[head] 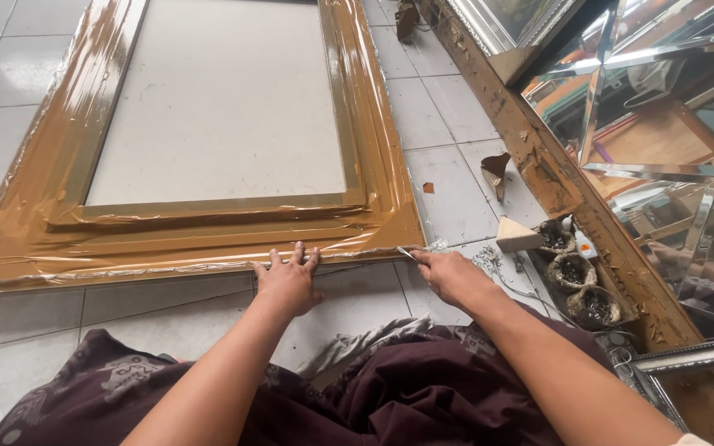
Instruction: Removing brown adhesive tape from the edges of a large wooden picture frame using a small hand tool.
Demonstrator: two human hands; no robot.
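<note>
On floor: frame (208, 206), long axis seemingly away.

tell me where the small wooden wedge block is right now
In the head view, the wooden wedge block lies on the tiled floor at right, just beyond the right hand and beside three dark round bundles.

left hand (288, 277) flat, fingers spread | right hand (448, 272) apparently pinching | forearms extended
</note>
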